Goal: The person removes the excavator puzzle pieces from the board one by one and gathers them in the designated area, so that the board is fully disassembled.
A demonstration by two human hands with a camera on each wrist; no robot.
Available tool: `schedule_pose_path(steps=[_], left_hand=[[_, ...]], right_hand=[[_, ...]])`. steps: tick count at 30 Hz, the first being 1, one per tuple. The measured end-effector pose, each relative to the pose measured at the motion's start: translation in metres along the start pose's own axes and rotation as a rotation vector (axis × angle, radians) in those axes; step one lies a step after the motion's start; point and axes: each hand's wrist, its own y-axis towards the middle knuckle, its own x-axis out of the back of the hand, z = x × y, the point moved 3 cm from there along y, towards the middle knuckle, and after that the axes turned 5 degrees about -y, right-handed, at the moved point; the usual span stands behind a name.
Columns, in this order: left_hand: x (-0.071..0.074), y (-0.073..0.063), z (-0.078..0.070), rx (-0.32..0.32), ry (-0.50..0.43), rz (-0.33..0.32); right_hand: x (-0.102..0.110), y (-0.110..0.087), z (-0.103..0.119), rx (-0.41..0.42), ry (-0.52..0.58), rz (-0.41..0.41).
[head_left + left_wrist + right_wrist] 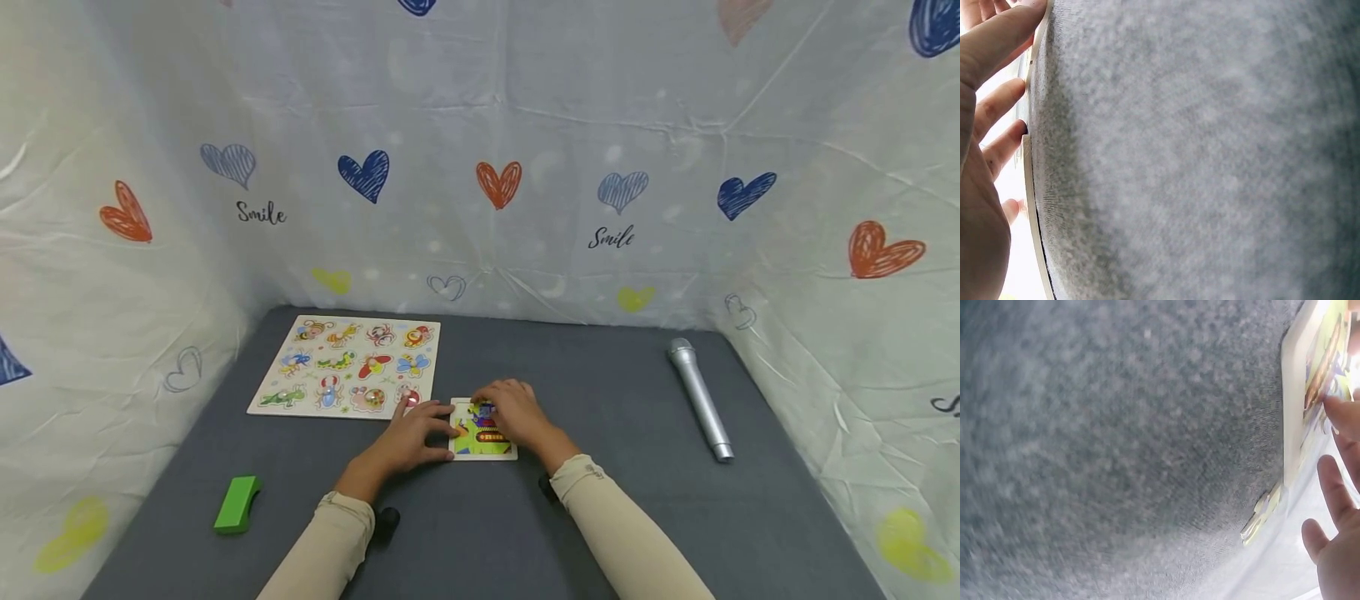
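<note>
A small square picture puzzle [471, 447] with a cream border and a yellow-green vehicle picture lies flat between both hands. My left hand [408, 437] has its fingers spread along the puzzle's left side, with the thumb at its lower left corner. In the left wrist view, the thumb and fingertips meet the board edge [1034, 212]. Over the puzzle's upper right is my right hand [517, 415], fingertips on the picture's blue part [485, 411]. Up close, one fingertip [1333, 411] touches the printed surface; whether the hand pinches a piece there I cannot tell.
A large insect puzzle board [351, 390] lies behind the left hand. Past the small puzzle, a flat yellowish piece [1261, 514] lies on the dark tabletop [600, 383]. A green block [236, 504] sits front left, a silver microphone [701, 400] far right. Heart-printed cloth [555, 167] surrounds the table.
</note>
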Motion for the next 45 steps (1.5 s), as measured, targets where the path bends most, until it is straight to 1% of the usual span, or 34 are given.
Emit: schedule_pose_path(steps=[7,10,13,16,17,19,21,23,24,28,30,33,36,45], left_hand=[[0.0,0.0,-0.002,0.006,0.005,0.002],[0.0,0.0,-0.003,0.005,0.005,0.005],[-0.001,-0.001,-0.002,0.011,-0.002,0.006],[0.0,-0.004,0.0,0.024,0.002,0.002],[0.0,-0.004,0.001,0.027,0.003,0.001],[0.001,-0.006,0.003,0.028,0.006,-0.003],[0.001,-0.007,0.004,0.023,0.005,-0.01],[0.002,-0.008,0.005,0.023,0.001,-0.014],[0.002,-0.008,0.006,0.024,-0.001,-0.017],[0.003,-0.008,0.007,0.038,-0.001,-0.019],[0.003,-0.007,0.006,0.038,-0.005,-0.015],[0.003,-0.006,0.004,0.027,-0.013,-0.009],[0.003,-0.005,0.001,0.016,-0.021,-0.007],[-0.001,0.0,0.0,-0.007,-0.018,-0.003]], right_hand=[[0.004,-0.002,0.001,-0.059,0.068,-0.047],[0.006,-0.003,0.002,-0.075,0.111,-0.053],[0.008,-0.005,-0.001,-0.112,0.245,-0.051],[0.013,-0.006,-0.012,-0.17,0.406,-0.084],[0.015,-0.007,-0.018,-0.186,0.442,-0.102],[0.019,-0.011,-0.033,-0.234,0.472,-0.132],[0.023,-0.016,-0.048,-0.282,0.461,-0.148],[0.025,-0.021,-0.062,-0.319,0.439,-0.141],[0.026,-0.024,-0.068,-0.335,0.434,-0.128],[0.025,-0.031,-0.082,-0.343,0.399,-0.057],[0.025,-0.034,-0.085,-0.352,0.383,-0.027],[0.024,-0.036,-0.087,-0.372,0.35,-0.01],[0.024,-0.038,-0.088,-0.38,0.325,-0.012],[0.027,-0.043,-0.089,-0.345,0.288,-0.043]])
